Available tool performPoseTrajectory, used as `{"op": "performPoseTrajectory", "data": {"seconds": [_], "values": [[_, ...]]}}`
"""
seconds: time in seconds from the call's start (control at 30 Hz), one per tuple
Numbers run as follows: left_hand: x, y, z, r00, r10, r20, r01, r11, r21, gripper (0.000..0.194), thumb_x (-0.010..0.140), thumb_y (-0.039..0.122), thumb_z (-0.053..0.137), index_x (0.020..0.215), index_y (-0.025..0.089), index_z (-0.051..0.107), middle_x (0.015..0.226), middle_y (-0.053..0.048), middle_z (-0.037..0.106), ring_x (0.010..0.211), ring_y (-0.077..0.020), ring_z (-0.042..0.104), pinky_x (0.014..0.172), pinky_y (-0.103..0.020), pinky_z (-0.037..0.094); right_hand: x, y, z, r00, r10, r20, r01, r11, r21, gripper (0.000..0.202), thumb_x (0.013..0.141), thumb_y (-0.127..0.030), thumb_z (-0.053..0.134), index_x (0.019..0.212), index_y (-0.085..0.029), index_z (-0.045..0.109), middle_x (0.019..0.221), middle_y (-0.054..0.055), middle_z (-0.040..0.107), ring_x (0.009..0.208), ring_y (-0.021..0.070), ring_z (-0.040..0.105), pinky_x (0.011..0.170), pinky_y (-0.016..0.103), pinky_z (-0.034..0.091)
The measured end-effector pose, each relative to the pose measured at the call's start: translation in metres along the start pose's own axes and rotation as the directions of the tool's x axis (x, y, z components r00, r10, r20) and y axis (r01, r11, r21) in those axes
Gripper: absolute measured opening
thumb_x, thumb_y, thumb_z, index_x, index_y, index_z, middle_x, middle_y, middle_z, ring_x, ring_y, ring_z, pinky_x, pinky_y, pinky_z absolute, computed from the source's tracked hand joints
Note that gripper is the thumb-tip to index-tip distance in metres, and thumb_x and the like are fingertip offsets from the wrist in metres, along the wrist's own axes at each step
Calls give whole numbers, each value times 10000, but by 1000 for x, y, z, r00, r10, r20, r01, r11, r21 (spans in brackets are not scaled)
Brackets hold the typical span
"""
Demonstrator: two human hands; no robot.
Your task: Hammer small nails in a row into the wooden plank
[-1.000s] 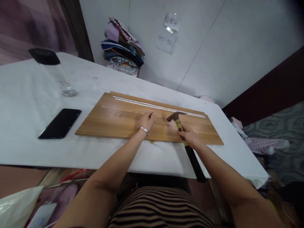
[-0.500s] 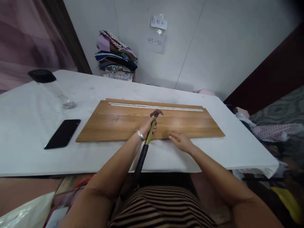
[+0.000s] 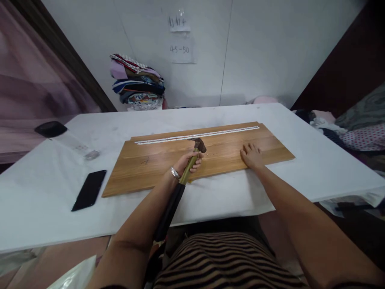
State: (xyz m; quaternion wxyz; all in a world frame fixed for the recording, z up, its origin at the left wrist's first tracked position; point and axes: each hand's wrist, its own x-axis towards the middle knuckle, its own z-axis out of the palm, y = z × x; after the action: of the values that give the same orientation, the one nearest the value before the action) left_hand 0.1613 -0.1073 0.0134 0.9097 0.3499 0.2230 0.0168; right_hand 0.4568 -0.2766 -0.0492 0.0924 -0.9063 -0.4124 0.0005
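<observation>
Gripping hammer (image 3: 187, 170) with left fingers (image 3: 197, 161), right fingers (image 3: 250, 148) spread on wooden board (image 3: 222, 160)

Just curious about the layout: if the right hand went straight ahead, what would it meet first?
Probably the white strips on the wooden board, though the height of the right hand is hard to judge.

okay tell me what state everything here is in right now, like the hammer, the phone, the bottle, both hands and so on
Hammer: held, head over the board
Left hand: closed around the hammer's handle
Right hand: open, resting on the board
Board: lying flat
Phone: lying flat, screen dark
Bottle: capped
White strips: laid lengthwise along the board
Cloth pile: folded, stacked
</observation>
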Motion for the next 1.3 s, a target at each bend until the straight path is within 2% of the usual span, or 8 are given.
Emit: {"op": "performPoseTrajectory", "data": {"seconds": [0.1, 0.27, 0.47, 0.77, 1.03, 1.13, 1.3], "values": [[11, 1, 0, 998, -63, -13, 64, 998, 22, 158, 839, 296, 633, 867, 169, 544, 587, 81, 343, 405, -53, 298, 338, -134, 203, 1, 2, 2, 1000, 1, -21, -1, 1000, 12, 526, 1024, -413, 295, 1397, -174, 579, 1570, 178, 486, 1457, 319, 395, 1172, 530, 281], [24, -3, 5, 986, -97, -133, 98, 995, 6, 145, 859, 287, 571, 779, 185, 506, 550, 81, 305, 384, -58, 275, 336, -135, 186, 3, 5, 5, 998, -18, -60, 20, 999, 34, 517, 1014, -418, 317, 1388, -189, 590, 1544, 178, 512, 1421, 322, 427, 1150, 534, 297], [23, -8, 3, 980, -123, -154, 121, 992, -17, 170, 837, 287, 628, 778, 183, 507, 556, 88, 323, 384, -49, 281, 339, -126, 202, 7, 9, 8, 998, -21, -66, 24, 999, 39, 515, 1010, -428, 329, 1375, -190, 603, 1537, 169, 518, 1417, 315, 428, 1149, 515, 297], [25, -5, 18, 961, -130, -244, 143, 989, 40, 163, 881, 281, 546, 761, 182, 497, 537, 86, 310, 363, -47, 266, 331, -122, 201, 4, 4, 3, 999, -14, -37, 15, 999, 38, 524, 1011, -415, 336, 1392, -161, 591, 1563, 187, 491, 1438, 331, 414, 1167, 515, 282], [24, -6, 13, 966, -117, -229, 130, 990, 45, 150, 843, 266, 608, 778, 185, 500, 553, 91, 315, 371, -46, 282, 334, -124, 219, 6, 6, 7, 998, -19, -66, 22, 999, 45, 514, 1005, -424, 350, 1384, -177, 594, 1543, 171, 513, 1422, 321, 422, 1155, 501, 288], [24, -7, 14, 963, -118, -244, 136, 989, 58, 154, 834, 246, 620, 766, 184, 497, 545, 94, 312, 368, -42, 278, 335, -123, 213, 6, 6, 7, 998, -28, -64, 31, 998, 47, 504, 1005, -418, 340, 1362, -179, 604, 1528, 176, 525, 1413, 321, 429, 1144, 506, 298], [23, -7, 17, 973, -99, -207, 116, 991, 73, 205, 804, 216, 667, 741, 183, 475, 548, 95, 327, 377, -35, 285, 335, -125, 199, 7, 7, 9, 997, -26, -74, 31, 997, 65, 510, 1006, -432, 338, 1361, -181, 606, 1543, 182, 510, 1425, 332, 414, 1147, 530, 285]]}}
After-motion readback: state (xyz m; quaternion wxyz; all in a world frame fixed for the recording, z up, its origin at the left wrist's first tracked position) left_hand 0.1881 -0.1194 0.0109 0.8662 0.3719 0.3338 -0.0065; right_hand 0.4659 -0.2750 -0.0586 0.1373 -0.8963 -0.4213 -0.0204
